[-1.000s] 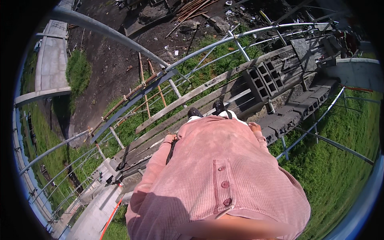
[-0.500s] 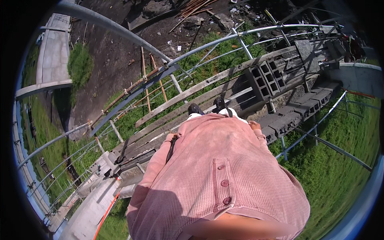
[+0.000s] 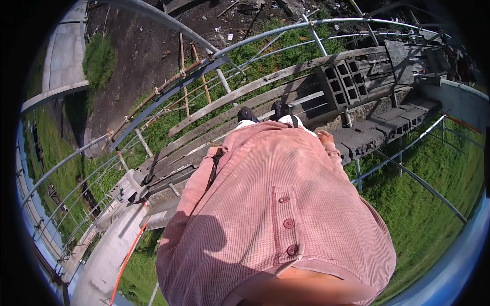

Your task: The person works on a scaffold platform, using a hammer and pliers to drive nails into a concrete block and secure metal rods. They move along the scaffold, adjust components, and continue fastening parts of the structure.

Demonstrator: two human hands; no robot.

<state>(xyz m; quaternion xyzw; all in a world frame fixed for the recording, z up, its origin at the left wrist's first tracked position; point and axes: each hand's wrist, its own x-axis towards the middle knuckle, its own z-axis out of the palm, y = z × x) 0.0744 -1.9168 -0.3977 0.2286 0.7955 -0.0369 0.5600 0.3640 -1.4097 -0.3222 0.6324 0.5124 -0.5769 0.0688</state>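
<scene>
My left hand (image 3: 214, 151) hangs low beside my body, at the hem of my pink buttoned shirt (image 3: 245, 199). Its fingers are mostly hidden, so I cannot tell if they close on anything. A narrow black strap-like thing (image 3: 214, 167) runs between that hand and my sleeve. On the other side my right hand (image 3: 325, 136) hangs at my hip with loosely bent fingers, and nothing shows in it. It appears nearest to a row of grey concrete blocks (image 3: 357, 142), apart from them. My dark shoes (image 3: 247, 114) stand on weathered wooden planks (image 3: 204, 137).
Hollow concrete blocks (image 3: 341, 86) stand on the planks ahead to the right. A metal pipe rail (image 3: 265, 50) curves along the far side, with bamboo poles (image 3: 176, 80) tied to it. Grass (image 3: 418, 188) and dark soil (image 3: 143, 61) lie below. An orange hose or cord (image 3: 130, 250) hangs at lower left.
My view has tilted slightly, so the planks, blocks and shoes sit higher in the picture. Both hands still hang at my sides.
</scene>
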